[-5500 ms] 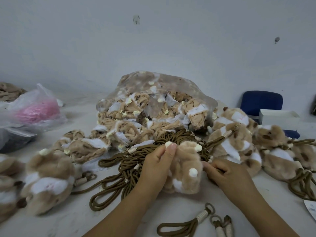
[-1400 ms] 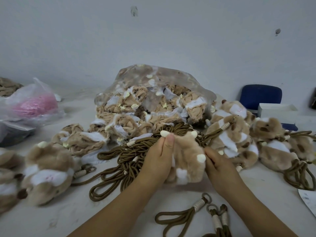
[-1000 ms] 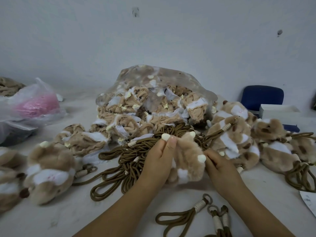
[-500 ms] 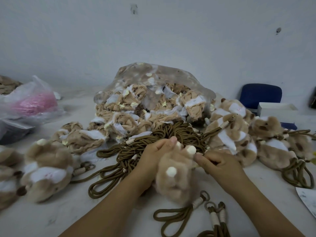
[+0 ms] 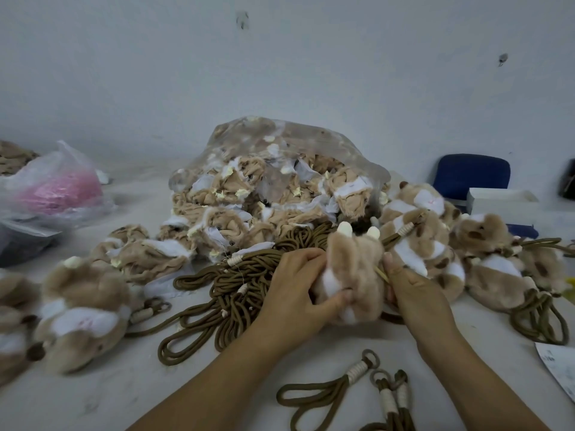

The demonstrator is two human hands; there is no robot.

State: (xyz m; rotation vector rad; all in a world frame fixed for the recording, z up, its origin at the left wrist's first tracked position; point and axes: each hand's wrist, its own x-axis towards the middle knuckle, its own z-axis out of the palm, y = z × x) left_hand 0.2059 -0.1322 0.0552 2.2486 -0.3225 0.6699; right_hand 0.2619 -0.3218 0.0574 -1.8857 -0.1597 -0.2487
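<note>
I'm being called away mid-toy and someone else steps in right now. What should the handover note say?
Left hand grips the tan-and-white stuffed plush toy.
Right hand pinches a thin pale stick at the toy's side.
Done: plush toys with brown cords lie to the right.
To do: no cord shows on the held toy. Brown cord loops lie piled beside the left hand, with unstuffed skins in the clear plastic bag behind.

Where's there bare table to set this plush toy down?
Two free patches on the table: near left, between your left forearm and the stuffed toy; and between your forearms, from the held plush toy to the loose cord loops. Crowded behind: cord pile, clear bag, finished toys on the right.
</note>
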